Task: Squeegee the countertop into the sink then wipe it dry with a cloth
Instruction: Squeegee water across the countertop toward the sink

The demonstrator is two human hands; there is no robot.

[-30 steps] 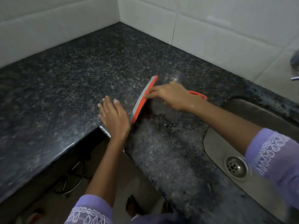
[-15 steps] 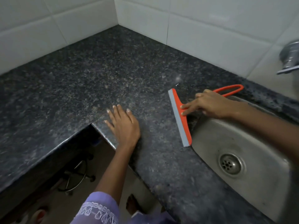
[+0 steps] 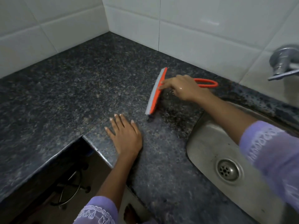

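Right hand (image 3: 182,89) fingers grip the squeegee (image 3: 156,92); left hand (image 3: 126,136) lies flat on the desk (image 3: 72,88). Keep the blade pressed, drag straight to the sink (image 3: 208,143).

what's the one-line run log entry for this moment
stage: squeegeeing | right hand: holds orange grey-bladed squeegee on dark speckled granite countertop | left hand: flat on countertop | steel sink: right of blade | cloth: unseen

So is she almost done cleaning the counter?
Not yet. The right hand holds the orange squeegee on the wet-looking countertop beside the sink; the left hand rests flat. Drying remains: no cloth is in view.
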